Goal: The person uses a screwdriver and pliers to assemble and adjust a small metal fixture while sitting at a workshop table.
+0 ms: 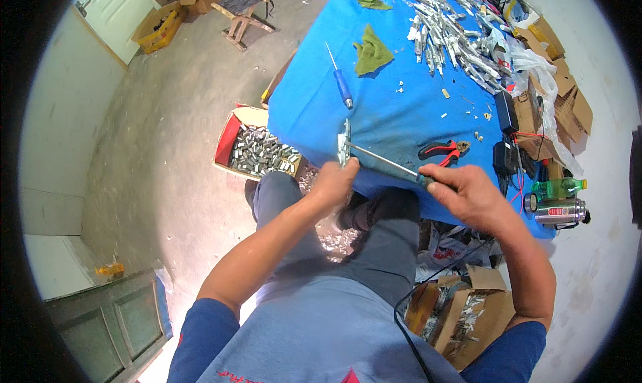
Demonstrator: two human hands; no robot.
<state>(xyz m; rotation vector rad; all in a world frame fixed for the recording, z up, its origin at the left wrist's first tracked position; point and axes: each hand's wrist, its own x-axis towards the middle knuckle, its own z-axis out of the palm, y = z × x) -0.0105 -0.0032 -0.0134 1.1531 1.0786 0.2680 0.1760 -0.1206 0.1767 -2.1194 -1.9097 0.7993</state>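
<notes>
My left hand (334,182) is closed around the lower end of a narrow silvery-white metal piece (344,142), held upright at the near edge of the blue-covered table. In my right hand (468,194) is the dark handle of a screwdriver (384,158). Its long shaft reaches left, with the tip against the metal piece or right beside it. Red-and-black pliers (447,152) lie just beyond my right hand. Farther off, a second screwdriver with a blue handle (343,89) rests on the cloth. My fingers hide the bottom of the metal piece.
Many similar metal pieces (445,35) are heaped at the table's far right. Two green cloths (372,51) lie left of them. A box of small metal parts (231,139) stands left of my knees. A green bottle (560,188) and a steel flask (560,212) sit at the right edge.
</notes>
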